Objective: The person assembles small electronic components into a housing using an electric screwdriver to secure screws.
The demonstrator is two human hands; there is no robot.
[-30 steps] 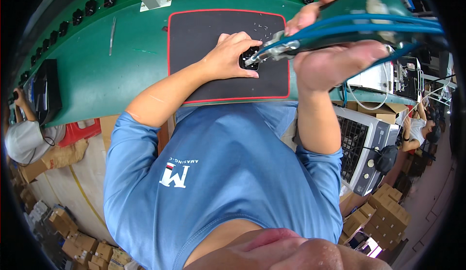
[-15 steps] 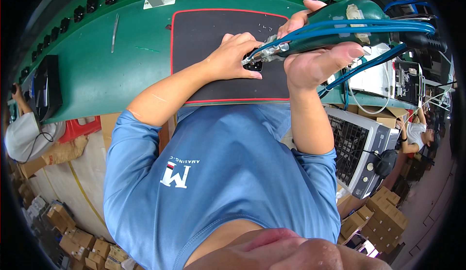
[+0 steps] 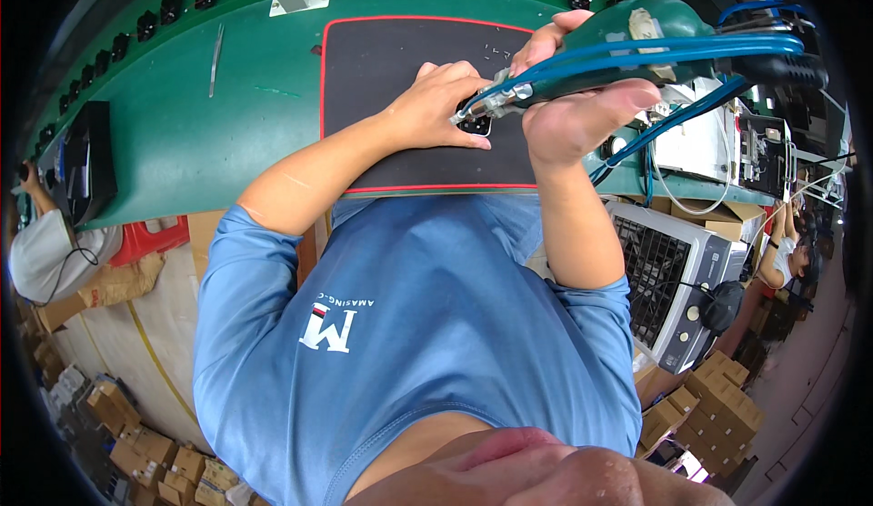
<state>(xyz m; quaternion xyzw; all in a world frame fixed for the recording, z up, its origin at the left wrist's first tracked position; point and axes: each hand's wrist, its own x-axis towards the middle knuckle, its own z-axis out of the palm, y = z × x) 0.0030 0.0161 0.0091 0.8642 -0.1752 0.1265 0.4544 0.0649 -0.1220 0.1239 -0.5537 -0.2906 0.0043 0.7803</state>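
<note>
Our left hand (image 3: 441, 110) pinches a small black part (image 3: 476, 126) between thumb and fingers, near the black mat's (image 3: 382, 70) right edge. Our right hand (image 3: 566, 129) wraps a green tool (image 3: 596, 38), tip at the part. Best we press the part flat, tool steady. White lettering (image 3: 327, 329) marks our blue shirt (image 3: 436, 297).
</note>
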